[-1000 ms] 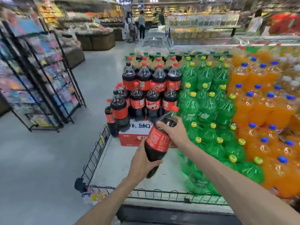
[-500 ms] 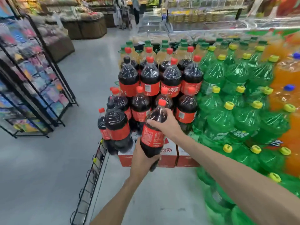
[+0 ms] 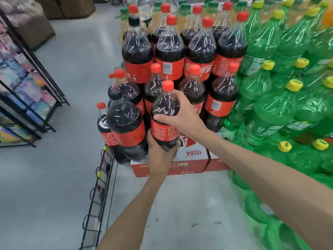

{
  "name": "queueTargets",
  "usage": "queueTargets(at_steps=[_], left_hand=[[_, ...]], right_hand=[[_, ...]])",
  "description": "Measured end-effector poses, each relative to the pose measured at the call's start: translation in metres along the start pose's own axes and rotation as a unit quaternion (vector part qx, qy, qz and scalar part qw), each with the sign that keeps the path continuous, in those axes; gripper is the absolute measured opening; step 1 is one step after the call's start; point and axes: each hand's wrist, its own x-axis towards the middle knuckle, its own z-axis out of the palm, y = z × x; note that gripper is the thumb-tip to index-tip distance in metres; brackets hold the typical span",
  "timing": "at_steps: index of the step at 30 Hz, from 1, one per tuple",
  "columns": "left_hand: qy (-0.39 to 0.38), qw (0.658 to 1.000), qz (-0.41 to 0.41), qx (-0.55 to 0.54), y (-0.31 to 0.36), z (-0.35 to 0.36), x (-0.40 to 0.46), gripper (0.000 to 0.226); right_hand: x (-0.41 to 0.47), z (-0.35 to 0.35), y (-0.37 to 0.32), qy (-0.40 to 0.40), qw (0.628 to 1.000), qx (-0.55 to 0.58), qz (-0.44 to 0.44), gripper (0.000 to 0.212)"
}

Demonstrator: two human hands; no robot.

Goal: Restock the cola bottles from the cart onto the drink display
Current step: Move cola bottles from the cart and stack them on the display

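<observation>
I hold a large cola bottle (image 3: 164,112) with a red cap and red label, nearly upright, over the red-and-white carton (image 3: 191,156) at the front of the cola stack. My right hand (image 3: 182,114) wraps its shoulder from the right. My left hand (image 3: 159,150) cups its base from below. Behind it, stacked cola bottles (image 3: 170,49) rise in tiers. One cola bottle (image 3: 126,121) stands just left of the held one, touching or nearly touching it.
Green soda bottles with yellow caps (image 3: 281,98) fill the display to the right. A black wire rail (image 3: 99,186) edges the grey platform (image 3: 171,213) on the left. A black rack of colourful goods (image 3: 23,87) stands across the grey aisle floor.
The view has closed in on the stack. Both hands have carried the bottle forward and lower, from tilted to nearly upright, down toward the carton beside the front-left bottle.
</observation>
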Motion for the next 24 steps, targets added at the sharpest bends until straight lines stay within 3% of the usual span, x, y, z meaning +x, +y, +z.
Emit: queueTargets(at_steps=[10, 24], left_hand=[[-0.003, 0.998, 0.035, -0.052, -0.023, 0.0, 0.002, 0.122], [0.033, 0.999, 0.035, -0.014, -0.031, 0.008, 0.007, 0.124]], right_hand=[[-0.007, 0.009, 0.001, 0.004, 0.999, -0.025, -0.043, 0.102], [-0.011, 0.015, 0.008, 0.013, 0.997, -0.015, -0.071, 0.104]])
